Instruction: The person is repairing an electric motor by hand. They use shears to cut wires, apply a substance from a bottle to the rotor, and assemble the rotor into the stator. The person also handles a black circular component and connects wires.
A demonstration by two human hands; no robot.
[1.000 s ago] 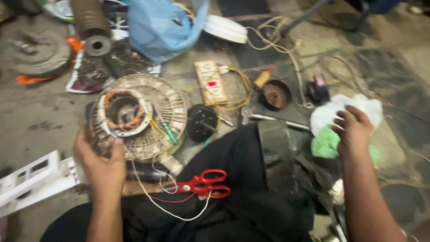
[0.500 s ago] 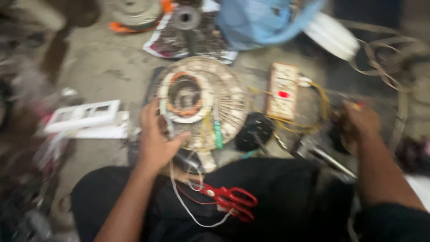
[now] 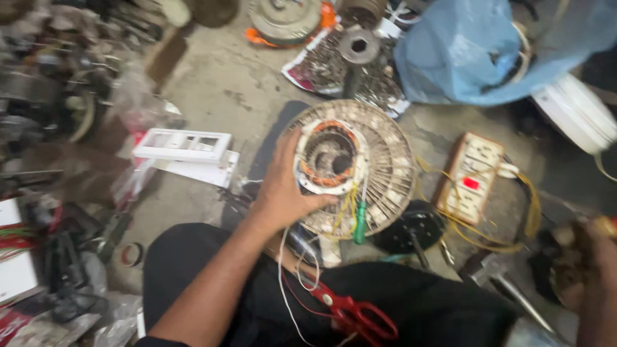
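Copper-wound stator (image 3: 350, 168) now mid-frame, left hand (image 3: 283, 186) clamped on its rim. Right hand (image 3: 588, 270) moved to lower right, blurred; grip can't tell. Red scissors (image 3: 357, 316) untouched.

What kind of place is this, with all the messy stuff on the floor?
Probably a small repair workshop for fans or motors. A round motor winding sits under the left hand, with red scissors, a switch board and metal parts around.

Left hand (image 3: 283, 186) gripping (right hand (image 3: 588, 270) blurred)

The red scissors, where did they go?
In the head view the red scissors lie bottom centre on the person's dark lap, just below the round fan motor that the left hand grips.
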